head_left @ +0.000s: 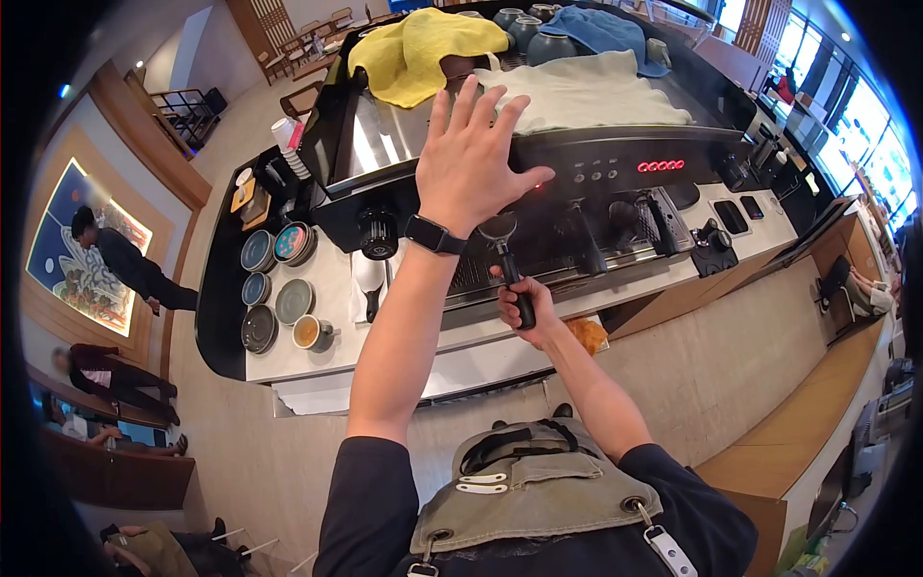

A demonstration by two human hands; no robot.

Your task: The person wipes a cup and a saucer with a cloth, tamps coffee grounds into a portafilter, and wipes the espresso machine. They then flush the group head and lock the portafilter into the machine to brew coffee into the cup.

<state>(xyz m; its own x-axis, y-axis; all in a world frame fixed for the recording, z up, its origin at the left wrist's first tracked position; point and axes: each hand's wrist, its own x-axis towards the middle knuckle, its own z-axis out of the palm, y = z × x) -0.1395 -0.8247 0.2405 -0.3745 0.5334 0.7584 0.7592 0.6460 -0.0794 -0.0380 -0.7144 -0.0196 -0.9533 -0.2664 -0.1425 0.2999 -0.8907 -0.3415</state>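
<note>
My left hand (469,159), with a black watch on its wrist, is spread wide before the front panel of the espresso machine (615,165). Its thumb reaches a red-lit button; whether it presses cannot be told. Lower down, my right hand (529,306) is wrapped round the black handle of a portafilter (508,262), whose metal head (497,228) is at the machine's front below the panel. What lies in the portafilter basket cannot be made out. Other black handles (591,248) hang from the machine to the right.
Left on the counter are stacked saucers (294,301), a filled cup (308,332), a black grinder-like device (378,234) and paper cups (288,139). Yellow (423,53), white (586,91) and blue cloths (601,38) lie atop the machine. A tamping stand (713,252) is at right. Several people are at left.
</note>
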